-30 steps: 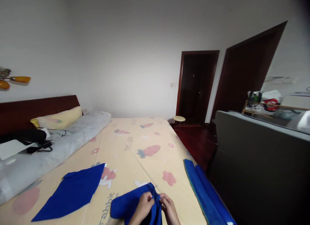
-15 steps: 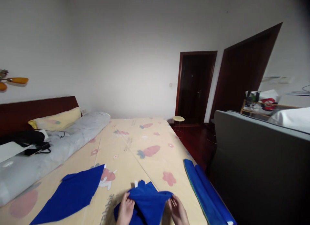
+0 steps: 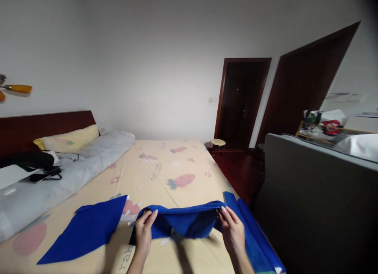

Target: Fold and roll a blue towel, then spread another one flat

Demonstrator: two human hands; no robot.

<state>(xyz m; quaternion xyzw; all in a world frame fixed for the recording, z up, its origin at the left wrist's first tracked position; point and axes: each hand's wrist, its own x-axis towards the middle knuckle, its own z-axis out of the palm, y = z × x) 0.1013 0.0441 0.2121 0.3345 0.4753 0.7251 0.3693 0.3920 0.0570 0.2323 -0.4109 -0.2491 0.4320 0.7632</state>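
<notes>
A blue cloth (image 3: 189, 223) is stretched between my two hands above the bed, its seamed upper edge pulled nearly straight and the rest hanging below. My left hand (image 3: 144, 230) pinches that edge on the left, thumb on top. On the right, my right hand (image 3: 232, 228) grips the opposite end of the same edge. Another blue cloth (image 3: 85, 230) lies flat on the sheet to the left. Folded blue cloths (image 3: 254, 234) lie lengthwise along the right side of the bed, partly behind my right hand.
The bed sheet (image 3: 165, 160) has carrot and flower prints. A rolled grey quilt (image 3: 88, 175) and a pillow (image 3: 69, 139) lie by the headboard (image 3: 47, 124). Black items rest on the quilt. A grey panel (image 3: 313, 195) stands at right, a round stool (image 3: 217, 142) near the doorway.
Both hands have lifted forward and moved apart. The bunched blue cloth between them is now spread wide, its edge pulled out. The view has shifted slightly.
</notes>
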